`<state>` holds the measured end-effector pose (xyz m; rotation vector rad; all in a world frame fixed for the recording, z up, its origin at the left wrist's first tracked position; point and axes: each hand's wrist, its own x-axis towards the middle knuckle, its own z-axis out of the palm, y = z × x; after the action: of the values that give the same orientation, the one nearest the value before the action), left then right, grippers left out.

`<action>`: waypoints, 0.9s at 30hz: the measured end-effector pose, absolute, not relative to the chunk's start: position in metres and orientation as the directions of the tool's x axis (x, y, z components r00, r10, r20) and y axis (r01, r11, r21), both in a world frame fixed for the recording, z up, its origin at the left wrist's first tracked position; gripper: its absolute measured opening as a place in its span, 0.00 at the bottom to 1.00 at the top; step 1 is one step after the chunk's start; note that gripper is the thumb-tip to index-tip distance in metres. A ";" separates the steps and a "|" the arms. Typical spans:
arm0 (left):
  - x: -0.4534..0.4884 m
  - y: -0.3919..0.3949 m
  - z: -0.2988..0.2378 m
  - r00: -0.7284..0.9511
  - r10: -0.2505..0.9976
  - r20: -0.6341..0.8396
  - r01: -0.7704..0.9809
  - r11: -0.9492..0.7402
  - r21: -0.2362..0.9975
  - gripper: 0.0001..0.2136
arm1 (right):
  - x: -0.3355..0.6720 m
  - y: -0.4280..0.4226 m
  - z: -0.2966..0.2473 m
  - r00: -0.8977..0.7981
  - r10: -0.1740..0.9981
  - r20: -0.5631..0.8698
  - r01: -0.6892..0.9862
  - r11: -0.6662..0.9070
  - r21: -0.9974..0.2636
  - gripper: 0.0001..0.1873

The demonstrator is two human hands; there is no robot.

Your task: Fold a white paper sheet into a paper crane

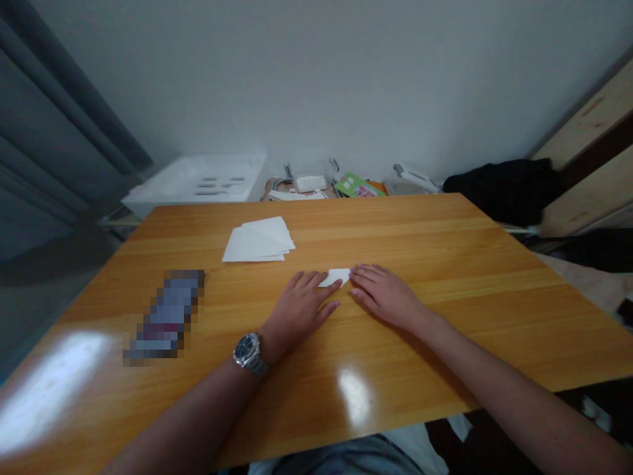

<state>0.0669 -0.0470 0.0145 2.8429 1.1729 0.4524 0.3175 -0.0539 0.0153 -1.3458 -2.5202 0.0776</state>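
Observation:
A small folded piece of white paper [338, 276] lies on the wooden table [445, 264] just ahead of me. My left hand [301, 305], a watch on its wrist, lies flat with its fingertips on the paper's left part. My right hand [384, 294] lies flat too, fingers stretched out and touching the paper's right edge. Most of the paper is hidden under the fingers. A short way beyond, to the left, sits a small stack of white paper sheets [258, 241].
A blurred-out flat object [168, 315] lies on the table at my left. Behind the table are a white box [198, 178], clutter with a green packet [357, 186], and dark cloth [499, 188]. A curtain hangs at the far left.

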 end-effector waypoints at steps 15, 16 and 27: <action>0.049 -0.027 0.020 0.603 0.752 0.265 0.711 -0.658 0.249 0.13 | 0.303 -0.022 0.009 -0.578 0.758 0.304 0.667 0.652 -0.360 0.10; 0.049 -0.027 0.021 0.600 0.755 0.267 0.711 -0.655 0.257 0.12 | 0.304 -0.023 0.009 -0.578 0.754 0.311 0.654 0.656 -0.377 0.10; 0.049 -0.030 0.022 0.490 0.814 0.313 0.696 -0.581 0.422 0.14 | 0.299 -0.028 0.014 -0.366 0.879 0.305 0.565 0.471 -0.678 0.11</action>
<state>0.0492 -0.0296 0.0224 2.4969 1.2907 0.7161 0.2989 -0.0280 0.0143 -1.1930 -2.0702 0.6221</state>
